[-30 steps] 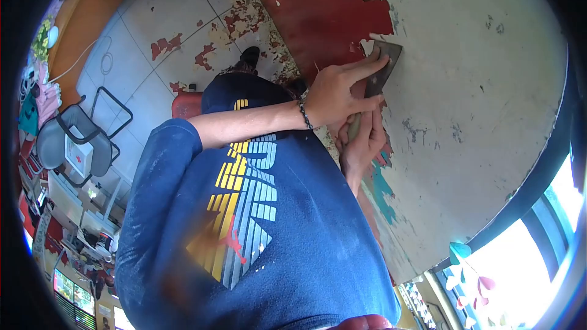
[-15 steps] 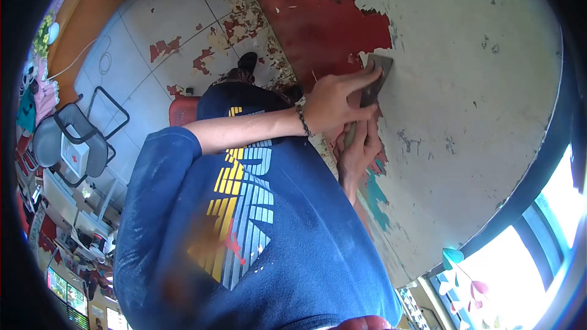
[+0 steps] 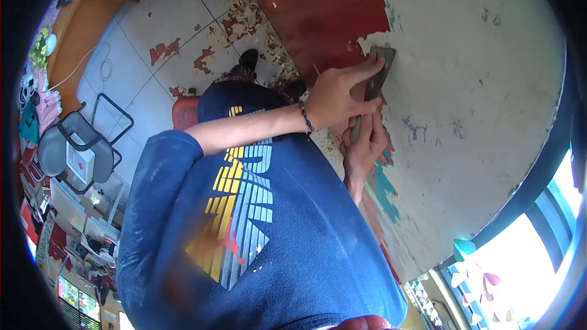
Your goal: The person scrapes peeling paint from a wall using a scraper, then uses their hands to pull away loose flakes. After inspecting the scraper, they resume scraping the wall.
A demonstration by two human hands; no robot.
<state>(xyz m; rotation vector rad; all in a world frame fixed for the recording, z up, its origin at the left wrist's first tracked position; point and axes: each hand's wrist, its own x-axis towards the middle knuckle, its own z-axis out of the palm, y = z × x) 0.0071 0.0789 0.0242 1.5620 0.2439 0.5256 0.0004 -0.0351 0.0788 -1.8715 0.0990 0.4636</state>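
Note:
A flat metal scraper (image 3: pixel 379 76) lies against the pale surface of a large round-edged tabletop (image 3: pixel 465 98), at the border of its red coating (image 3: pixel 318 12). My left hand (image 3: pixel 336 98), with a dark bracelet at the wrist, presses its fingers on the scraper's blade. Below it, my right hand (image 3: pixel 367 143) is wrapped round the handle, which its fingers partly hide. Teal and reddish patches (image 3: pixel 384 189) show beside the right hand. The blade's front edge touches the surface near the ragged red edge.
Red and cream flakes (image 3: pixel 244 18) litter the tiled floor (image 3: pixel 165 18) at the upper left. A grey chair (image 3: pixel 76 150) holding a white box stands at the left, below an orange-brown desk (image 3: pixel 79 30). Hanging decorations (image 3: pixel 465 250) are near the bright window.
Both hands and the scraper have shifted slightly, with the blade a little farther up and right. The camera view has also moved slightly.

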